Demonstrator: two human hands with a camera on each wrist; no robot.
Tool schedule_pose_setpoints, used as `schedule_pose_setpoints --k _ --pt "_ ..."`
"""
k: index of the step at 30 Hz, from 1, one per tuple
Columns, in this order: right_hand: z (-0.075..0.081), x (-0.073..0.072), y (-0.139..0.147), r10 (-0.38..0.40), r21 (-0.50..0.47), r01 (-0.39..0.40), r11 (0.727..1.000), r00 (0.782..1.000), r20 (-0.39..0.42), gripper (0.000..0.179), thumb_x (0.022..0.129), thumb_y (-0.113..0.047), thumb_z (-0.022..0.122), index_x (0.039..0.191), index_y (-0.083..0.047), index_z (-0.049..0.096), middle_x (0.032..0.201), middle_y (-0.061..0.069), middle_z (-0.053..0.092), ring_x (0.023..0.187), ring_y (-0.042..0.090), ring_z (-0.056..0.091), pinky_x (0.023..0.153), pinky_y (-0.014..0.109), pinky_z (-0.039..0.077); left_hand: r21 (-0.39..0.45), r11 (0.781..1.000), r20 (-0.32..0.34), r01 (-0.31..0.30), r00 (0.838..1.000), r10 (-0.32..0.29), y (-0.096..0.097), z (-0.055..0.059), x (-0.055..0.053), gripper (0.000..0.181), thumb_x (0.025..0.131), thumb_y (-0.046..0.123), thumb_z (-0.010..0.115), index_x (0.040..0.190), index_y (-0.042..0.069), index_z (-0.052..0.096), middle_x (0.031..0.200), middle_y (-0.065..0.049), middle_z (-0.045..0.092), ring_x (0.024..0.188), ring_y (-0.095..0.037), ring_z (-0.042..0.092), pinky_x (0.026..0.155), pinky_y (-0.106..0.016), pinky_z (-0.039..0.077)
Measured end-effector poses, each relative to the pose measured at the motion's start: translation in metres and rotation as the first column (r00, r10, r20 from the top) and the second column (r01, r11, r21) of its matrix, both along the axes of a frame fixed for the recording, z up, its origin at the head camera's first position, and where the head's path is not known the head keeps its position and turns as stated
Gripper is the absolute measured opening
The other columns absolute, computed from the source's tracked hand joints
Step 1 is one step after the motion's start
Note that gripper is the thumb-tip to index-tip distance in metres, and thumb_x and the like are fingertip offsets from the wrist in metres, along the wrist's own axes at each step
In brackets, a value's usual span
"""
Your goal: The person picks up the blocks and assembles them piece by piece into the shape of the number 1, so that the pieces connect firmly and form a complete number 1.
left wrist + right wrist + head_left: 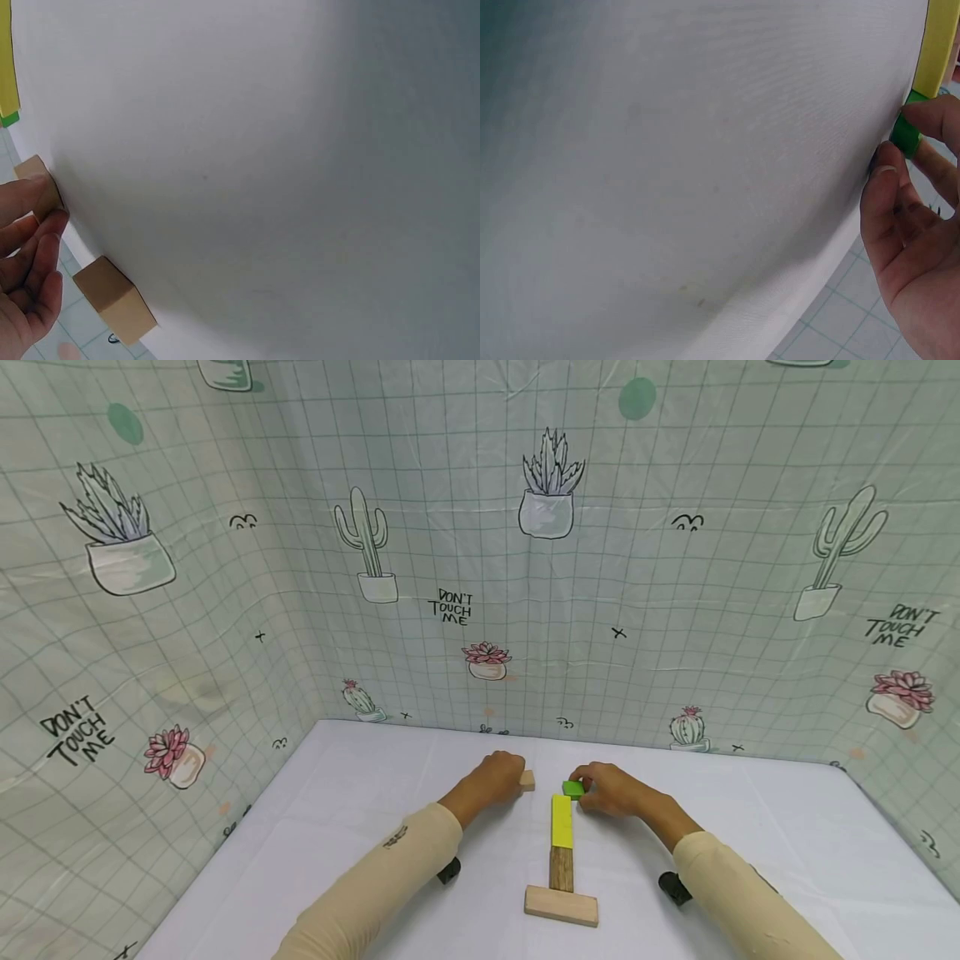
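Observation:
My left hand pinches a small light wooden block between thumb and fingers, low at the table. In the left wrist view, a second wooden block stands just beyond the curled fingers; the hand hides it in the head view. On the other side, my right hand grips a small green block by its edges. That block is beside the far end of a yellow block. A dark brown wooden block continues the line toward me, ending at a pale wooden bar laid crosswise.
A white-covered table lies under everything. Behind and to the left, a hanging cloth printed with cacti borders it. Black wrist devices sit under the sleeves, one at the left forearm, another at the right.

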State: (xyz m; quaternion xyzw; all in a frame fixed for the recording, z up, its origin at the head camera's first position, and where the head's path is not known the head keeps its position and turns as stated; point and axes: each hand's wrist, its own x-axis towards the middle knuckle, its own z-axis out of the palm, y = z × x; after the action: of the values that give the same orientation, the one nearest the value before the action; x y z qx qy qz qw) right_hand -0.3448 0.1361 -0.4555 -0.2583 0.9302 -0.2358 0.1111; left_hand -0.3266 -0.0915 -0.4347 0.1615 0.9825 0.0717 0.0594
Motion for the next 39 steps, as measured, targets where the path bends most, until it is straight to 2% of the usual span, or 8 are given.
schedule_pose_setpoints --k 15,26,31,39 --pt "0.003 0.000 -0.001 0.006 0.001 -0.006 1.000 1.000 0.000 0.037 0.085 -0.008 0.072 0.121 -0.003 0.066 0.103 0.007 0.064 0.091 0.019 0.057 0.085 0.043 0.052 0.014 1.000 -0.010 0.026 1.000 -0.026 0.006 -0.003 0.000 0.027 0.092 0.020 0.075 0.114 0.006 0.069 0.093 -0.003 0.070 0.077 -0.011 0.060 0.074 -0.026 0.054" --pt "-0.001 -0.001 -0.001 -0.021 0.013 0.021 1.000 1.000 -0.001 0.037 0.084 -0.007 0.073 0.121 -0.004 0.067 0.102 0.006 0.064 0.091 0.019 0.057 0.086 0.043 0.052 0.007 1.000 0.001 0.017 1.000 -0.017 0.008 -0.003 0.000 0.029 0.091 0.019 0.075 0.116 0.006 0.068 0.095 -0.004 0.069 0.079 -0.011 0.059 0.075 -0.025 0.054" --pt "0.001 -0.002 0.000 -0.008 0.011 0.008 1.000 1.000 -0.005 0.036 0.084 -0.007 0.073 0.119 -0.004 0.067 0.100 0.005 0.064 0.089 0.019 0.056 0.083 0.041 0.051 -0.004 0.999 -0.018 0.035 0.999 -0.035 0.009 -0.003 0.001 0.029 0.091 0.018 0.075 0.116 0.005 0.067 0.096 -0.004 0.070 0.081 -0.011 0.060 0.076 -0.024 0.054" --pt "0.001 -0.001 -0.001 0.004 -0.009 -0.004 1.000 1.000 -0.010 0.035 0.083 -0.006 0.072 0.118 -0.004 0.068 0.100 0.005 0.064 0.090 0.019 0.056 0.084 0.040 0.050 -0.007 0.999 0.008 0.036 0.999 -0.036 0.012 -0.004 0.001 0.029 0.092 0.017 0.074 0.118 0.005 0.066 0.098 -0.004 0.070 0.088 -0.013 0.064 0.077 -0.024 0.054"
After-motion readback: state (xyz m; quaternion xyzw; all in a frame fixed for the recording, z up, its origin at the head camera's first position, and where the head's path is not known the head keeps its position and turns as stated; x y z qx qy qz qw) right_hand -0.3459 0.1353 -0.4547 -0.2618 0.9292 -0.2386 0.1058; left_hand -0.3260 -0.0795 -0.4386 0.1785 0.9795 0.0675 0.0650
